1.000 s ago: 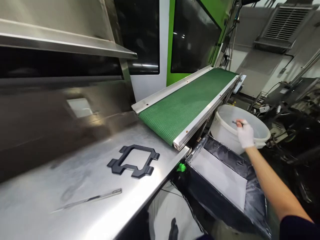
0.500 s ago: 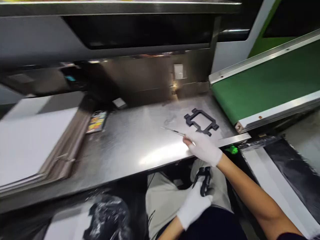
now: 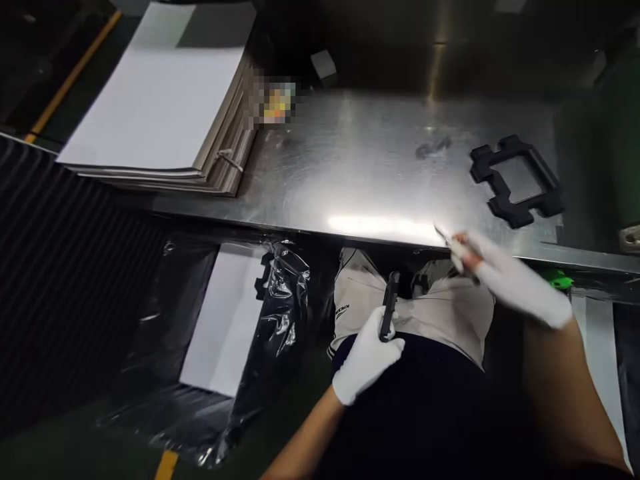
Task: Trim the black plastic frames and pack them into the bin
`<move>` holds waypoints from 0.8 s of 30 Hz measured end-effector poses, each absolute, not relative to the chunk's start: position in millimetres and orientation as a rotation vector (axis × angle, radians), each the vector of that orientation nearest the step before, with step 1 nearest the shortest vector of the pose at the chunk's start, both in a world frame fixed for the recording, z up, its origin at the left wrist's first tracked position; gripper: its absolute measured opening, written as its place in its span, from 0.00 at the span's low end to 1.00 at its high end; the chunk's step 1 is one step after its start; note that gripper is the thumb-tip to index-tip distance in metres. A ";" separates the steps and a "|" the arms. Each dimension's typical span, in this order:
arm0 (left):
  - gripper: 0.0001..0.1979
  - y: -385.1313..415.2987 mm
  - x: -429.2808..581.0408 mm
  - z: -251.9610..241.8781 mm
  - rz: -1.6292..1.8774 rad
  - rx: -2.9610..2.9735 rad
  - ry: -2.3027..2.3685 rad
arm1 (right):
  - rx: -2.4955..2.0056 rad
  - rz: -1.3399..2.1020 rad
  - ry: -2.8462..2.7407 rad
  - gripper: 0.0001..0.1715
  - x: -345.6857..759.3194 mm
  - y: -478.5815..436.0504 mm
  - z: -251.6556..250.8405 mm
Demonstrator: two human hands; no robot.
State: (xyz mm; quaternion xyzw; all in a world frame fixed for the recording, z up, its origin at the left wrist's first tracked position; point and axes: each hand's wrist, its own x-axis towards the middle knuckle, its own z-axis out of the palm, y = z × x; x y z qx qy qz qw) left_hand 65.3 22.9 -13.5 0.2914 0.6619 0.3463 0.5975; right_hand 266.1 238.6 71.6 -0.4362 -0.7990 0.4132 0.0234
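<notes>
My left hand point(image 3: 370, 360), in a white glove with bare fingertips hidden, is closed on a black plastic frame part point(image 3: 390, 307), seen nearly edge-on above my lap. My right hand point(image 3: 500, 273), gloved in white with some fingertips bare, is blurred by motion. It grips a thin pointed metal tool like a craft knife point(image 3: 443, 235), its tip at the bench's front edge and pointing up and left. Another black plastic frame point(image 3: 517, 180) with a squarish opening lies flat on the metal bench point(image 3: 320, 167), beyond my right hand.
A stack of white sheets point(image 3: 155, 93) stands at the bench's left. Below it, a bag-lined box point(image 3: 283, 320) holds a white sheet point(image 3: 225, 320) and a dark part point(image 3: 263, 277). A bright green object point(image 3: 556, 279) is under the right bench edge.
The view has swung down and left, bringing the lined box into sight. My right hand with the tool has come back from the bench to its front edge, nearer the left hand.
</notes>
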 end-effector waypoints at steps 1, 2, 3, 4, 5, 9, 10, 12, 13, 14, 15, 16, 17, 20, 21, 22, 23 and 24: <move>0.24 22.5 65.0 -12.1 0.795 0.697 1.566 | -1.235 1.496 -2.453 0.30 278.2 213.1 65.0; 0.26 23.2 65.2 -11.0 0.783 0.730 1.584 | -1.105 1.662 -2.425 0.33 286.3 187.5 56.1; 0.28 24.8 66.0 -10.4 0.778 0.767 1.590 | -1.038 1.825 -2.385 0.35 289.9 162.7 45.3; 0.29 27.1 67.3 -10.3 0.776 0.801 1.573 | -1.067 1.895 -2.313 0.35 289.2 139.8 33.7; 0.29 29.8 69.0 -10.8 0.782 0.836 1.537 | -1.148 1.906 -2.249 0.34 284.9 119.9 22.0; 0.22 40.5 77.0 -14.9 0.777 0.961 1.451 | -1.367 1.739 -2.099 0.26 256.2 79.8 -13.4; 0.21 42.7 78.4 -15.4 0.749 0.982 1.460 | -1.371 1.723 -2.091 0.24 251.5 78.0 -18.8; 0.17 46.1 79.4 -15.7 0.700 1.003 1.458 | -1.391 1.718 -2.098 0.22 247.5 78.0 -26.5; 0.16 47.4 79.3 -15.6 0.695 0.995 1.440 | -1.407 1.719 -2.105 0.22 247.2 78.3 -29.2; 0.14 48.2 78.9 -15.7 0.700 0.978 1.417 | -1.425 1.723 -2.111 0.22 247.2 78.1 -31.3; 0.13 48.7 78.5 -15.9 0.707 0.958 1.404 | -1.443 1.731 -2.105 0.23 247.2 77.4 -32.8; 0.12 48.8 78.3 -16.4 0.712 0.936 1.406 | -1.459 1.738 -2.079 0.24 246.8 76.4 -33.7; 0.11 48.5 78.4 -17.3 0.712 0.916 1.417 | -1.469 1.747 -2.040 0.24 246.0 75.3 -34.0; 0.11 45.6 80.3 -20.9 0.706 0.857 1.475 | -1.475 1.802 -1.957 0.26 242.0 73.0 -31.8; 0.11 44.4 81.2 -21.9 0.709 0.845 1.501 | -1.482 1.821 -1.954 0.26 240.5 72.7 -30.7; 0.10 43.2 82.1 -22.7 0.716 0.837 1.524 | -1.492 1.836 -1.961 0.26 239.1 72.4 -29.7; 0.10 42.2 82.7 -23.1 0.726 0.834 1.543 | -1.505 1.840 -1.963 0.26 237.7 71.9 -29.1; 0.10 41.4 83.2 -23.2 0.735 0.832 1.557 | -1.516 1.828 -1.955 0.26 236.4 71.2 -28.8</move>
